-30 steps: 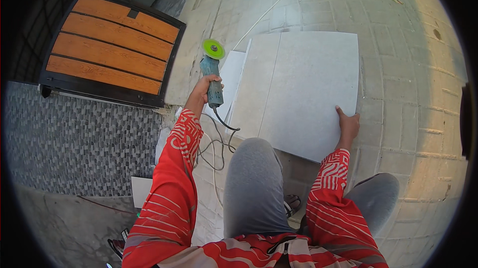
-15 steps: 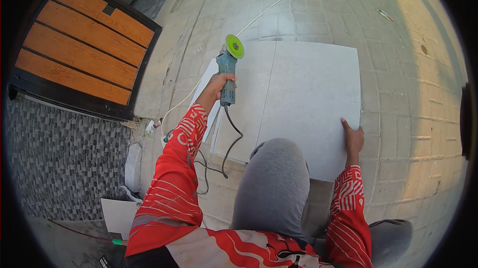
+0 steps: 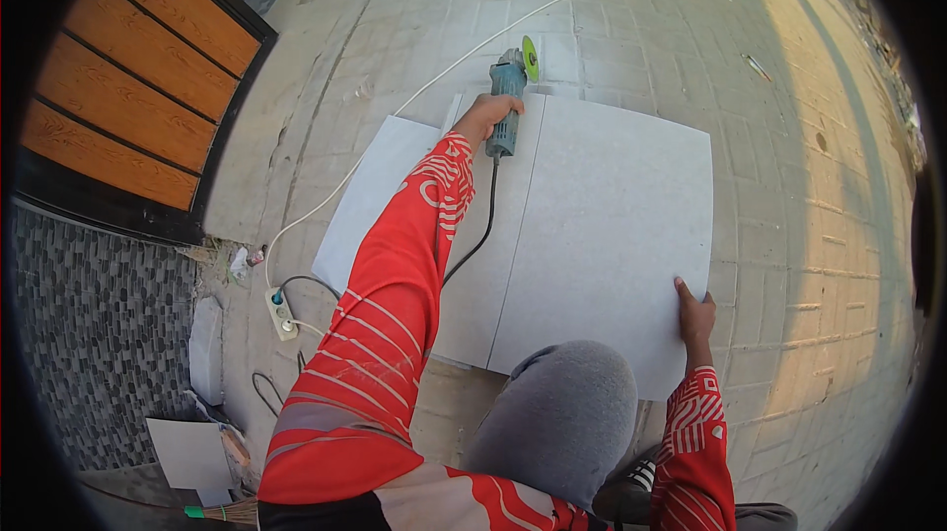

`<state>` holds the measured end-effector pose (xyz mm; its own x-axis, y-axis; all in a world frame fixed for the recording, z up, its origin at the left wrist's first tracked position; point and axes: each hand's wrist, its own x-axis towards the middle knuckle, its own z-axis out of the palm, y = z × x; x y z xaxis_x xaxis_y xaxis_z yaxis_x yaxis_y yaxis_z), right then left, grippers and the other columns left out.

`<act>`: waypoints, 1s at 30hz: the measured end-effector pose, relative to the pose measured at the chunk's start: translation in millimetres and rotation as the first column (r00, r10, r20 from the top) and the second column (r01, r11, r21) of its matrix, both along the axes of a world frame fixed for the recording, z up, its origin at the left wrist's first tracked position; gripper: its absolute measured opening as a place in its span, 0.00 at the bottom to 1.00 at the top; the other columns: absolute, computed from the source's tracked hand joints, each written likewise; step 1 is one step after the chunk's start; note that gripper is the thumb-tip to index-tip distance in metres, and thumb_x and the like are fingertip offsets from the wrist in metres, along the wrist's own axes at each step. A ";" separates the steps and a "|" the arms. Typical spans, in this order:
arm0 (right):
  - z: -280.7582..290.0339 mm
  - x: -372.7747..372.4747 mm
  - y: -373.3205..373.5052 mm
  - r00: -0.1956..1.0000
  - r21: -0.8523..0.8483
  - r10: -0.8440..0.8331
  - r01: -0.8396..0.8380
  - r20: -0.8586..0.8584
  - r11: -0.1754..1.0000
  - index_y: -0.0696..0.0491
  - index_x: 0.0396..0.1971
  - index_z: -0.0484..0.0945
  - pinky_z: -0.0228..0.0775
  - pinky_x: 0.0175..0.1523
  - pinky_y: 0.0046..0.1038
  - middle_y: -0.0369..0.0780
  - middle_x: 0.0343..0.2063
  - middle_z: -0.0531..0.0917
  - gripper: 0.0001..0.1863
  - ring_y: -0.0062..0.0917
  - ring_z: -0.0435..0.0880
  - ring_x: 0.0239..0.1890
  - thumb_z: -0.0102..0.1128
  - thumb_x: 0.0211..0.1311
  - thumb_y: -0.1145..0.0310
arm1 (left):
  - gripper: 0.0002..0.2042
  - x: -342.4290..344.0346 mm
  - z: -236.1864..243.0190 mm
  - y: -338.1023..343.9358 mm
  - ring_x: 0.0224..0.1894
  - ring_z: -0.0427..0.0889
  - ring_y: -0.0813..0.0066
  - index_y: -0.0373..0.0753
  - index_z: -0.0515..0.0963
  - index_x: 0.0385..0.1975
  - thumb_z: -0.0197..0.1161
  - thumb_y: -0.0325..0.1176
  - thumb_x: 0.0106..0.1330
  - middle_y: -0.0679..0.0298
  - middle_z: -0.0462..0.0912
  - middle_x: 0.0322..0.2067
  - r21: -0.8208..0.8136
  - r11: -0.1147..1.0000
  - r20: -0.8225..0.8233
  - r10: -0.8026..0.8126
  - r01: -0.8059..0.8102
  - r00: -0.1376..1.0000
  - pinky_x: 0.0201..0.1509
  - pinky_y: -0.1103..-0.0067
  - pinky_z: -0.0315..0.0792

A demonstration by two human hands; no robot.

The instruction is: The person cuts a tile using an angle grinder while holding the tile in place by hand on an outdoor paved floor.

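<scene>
My left hand (image 3: 490, 114) is closed round the body of a teal angle grinder (image 3: 504, 85). Its bright green disc (image 3: 531, 59) stands on edge, just past the far edge of a large pale tile (image 3: 621, 206). A thin dark line runs down that tile, left of its middle, from the far edge to the near one. My right hand (image 3: 696, 314) grips the tile's right edge, thumb on top and the other fingers partly hidden. My grey-clad knee (image 3: 567, 403) is over the near edge. Whether the disc spins, I cannot tell.
Another pale sheet (image 3: 370, 201) lies to the left, partly under my sleeve. A white extension socket (image 3: 281, 314) sits beside it, its pale cable (image 3: 434, 87) crossing the paving. The grinder's black cord (image 3: 483, 235) trails toward me. A wood-panelled gate (image 3: 138, 68) stands at far left.
My left hand has carried the grinder right and away from me, and its disc has turned from facing me to nearly edge-on. My right hand still holds the tile's edge.
</scene>
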<state>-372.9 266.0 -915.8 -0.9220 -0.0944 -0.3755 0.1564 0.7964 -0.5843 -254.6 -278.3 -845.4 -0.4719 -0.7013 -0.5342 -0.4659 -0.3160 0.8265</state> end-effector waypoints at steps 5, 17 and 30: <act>4.7 2.1 -2.2 1.000 -0.006 0.000 0.000 0.002 1.000 0.64 0.57 0.79 0.72 0.63 0.41 0.54 0.52 0.85 0.48 0.47 0.83 0.58 0.75 0.48 0.36 | 0.17 -11.8 -8.0 -6.3 0.23 0.81 0.65 0.33 0.77 0.40 0.71 0.31 0.51 0.60 0.79 0.29 0.023 0.998 0.011 -0.054 0.054 0.998 0.26 0.65 0.78; -3.9 -1.8 2.5 1.000 -0.058 -0.007 0.007 0.010 0.998 0.64 0.57 0.80 0.72 0.62 0.40 0.55 0.52 0.85 0.48 0.46 0.83 0.57 0.75 0.48 0.37 | 0.17 -27.7 -17.3 3.8 0.24 0.81 0.63 0.29 0.80 0.35 0.74 0.30 0.46 0.57 0.81 0.29 -0.018 1.000 0.057 -0.002 0.003 0.998 0.26 0.61 0.75; -7.5 -2.6 2.5 0.999 -0.061 -0.016 0.018 0.036 0.998 0.66 0.58 0.78 0.71 0.64 0.40 0.56 0.54 0.83 0.49 0.47 0.82 0.58 0.76 0.48 0.38 | 0.18 -30.6 -22.6 -2.0 0.25 0.81 0.62 0.28 0.81 0.36 0.74 0.29 0.45 0.57 0.81 0.30 -0.045 0.999 0.079 -0.013 0.016 0.997 0.27 0.60 0.76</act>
